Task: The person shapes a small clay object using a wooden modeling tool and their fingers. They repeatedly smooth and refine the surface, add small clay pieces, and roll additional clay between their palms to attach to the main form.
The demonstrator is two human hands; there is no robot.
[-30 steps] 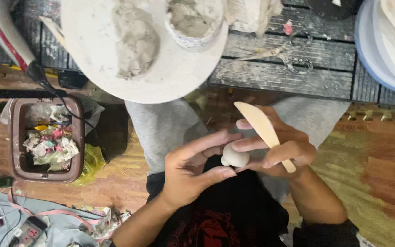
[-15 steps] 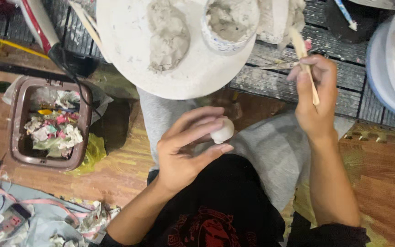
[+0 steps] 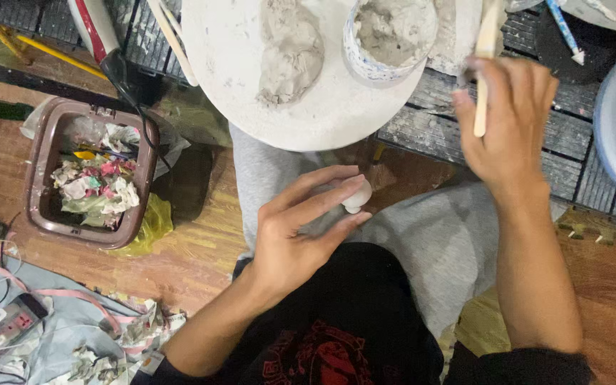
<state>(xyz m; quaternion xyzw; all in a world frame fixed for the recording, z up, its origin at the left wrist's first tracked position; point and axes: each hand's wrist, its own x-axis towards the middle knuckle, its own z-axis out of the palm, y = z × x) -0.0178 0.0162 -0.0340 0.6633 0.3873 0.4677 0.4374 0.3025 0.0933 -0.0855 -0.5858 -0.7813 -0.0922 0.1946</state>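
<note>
On the far left, a brown bin [image 3: 87,175] of crumpled scraps sits on the wooden floor [image 3: 180,264], within reach of the seated person, likely to catch waste. Over the grey-trousered lap, the left hand [image 3: 297,239] curls loosely, its fingertips pinching a small smooth white lump of clay [image 3: 357,198], kept away from the body so it stays clean and in sight. Above it, a round white board [image 3: 237,64] carries a grey clay mound [image 3: 290,50] and a cup of grey slip [image 3: 390,36]. At the right, the right hand [image 3: 511,121] closes around a wooden stick [image 3: 485,64], raised toward the cup
</note>
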